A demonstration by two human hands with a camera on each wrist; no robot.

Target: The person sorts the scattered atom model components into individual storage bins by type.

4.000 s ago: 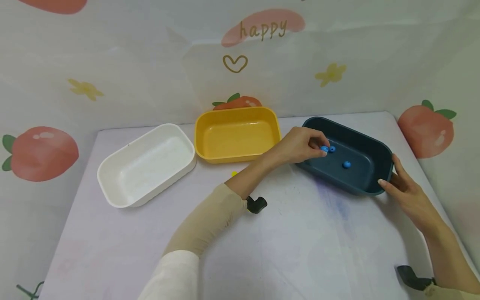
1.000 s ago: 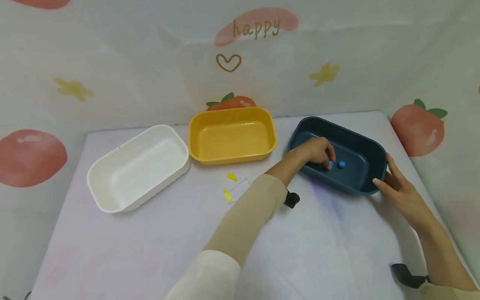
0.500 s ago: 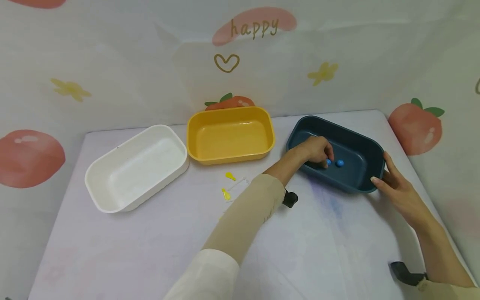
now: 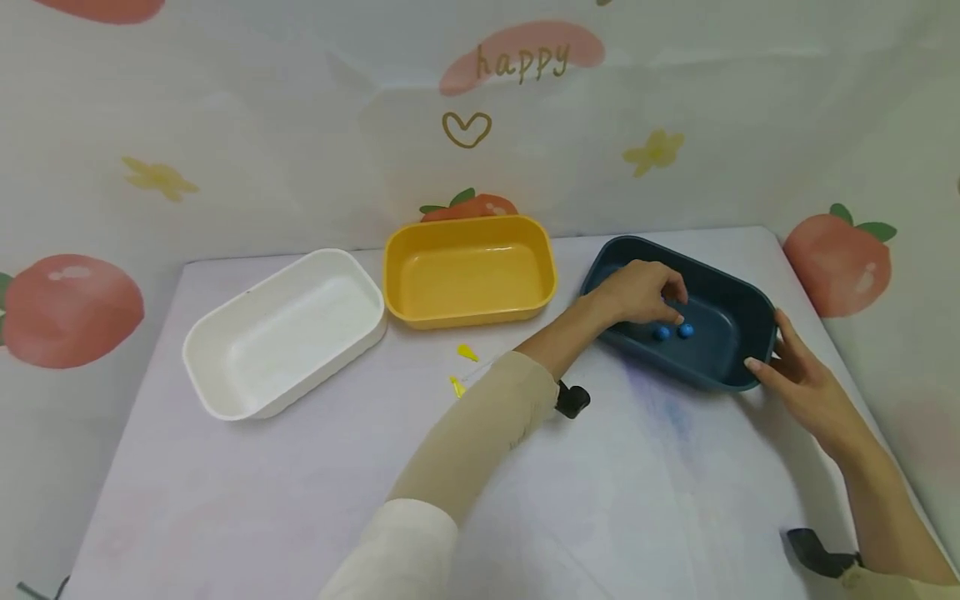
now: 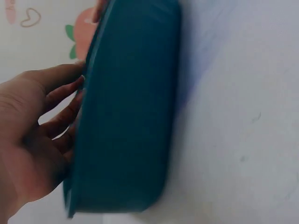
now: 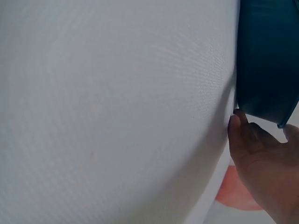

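My left hand (image 4: 641,292) hovers over the dark blue plastic bin (image 4: 738,287), thumb and fingers parted and loosely bent. Nothing shows in its grasp, though part of the finger space is hidden. Just below its fingertips, two small blue beads (image 4: 673,332) lie side by side on the bin's floor. In the left wrist view that hand (image 5: 35,121) is beside the bin's rim, and the beads are out of sight. My right hand (image 4: 813,392) holds the bin's right end, with the thumb at the rim and the other fingers against the outer wall.
A yellow bin (image 4: 468,312) stands at the back middle. A white bin (image 4: 285,333) sits at an angle on the left. Small yellow pieces (image 4: 467,352) lie on the white table (image 4: 585,517), partly behind the left sleeve (image 4: 472,442).
My left hand has set one blue bead beside the other, let go and lifted slightly. The right hand keeps its hold on the bin's end.
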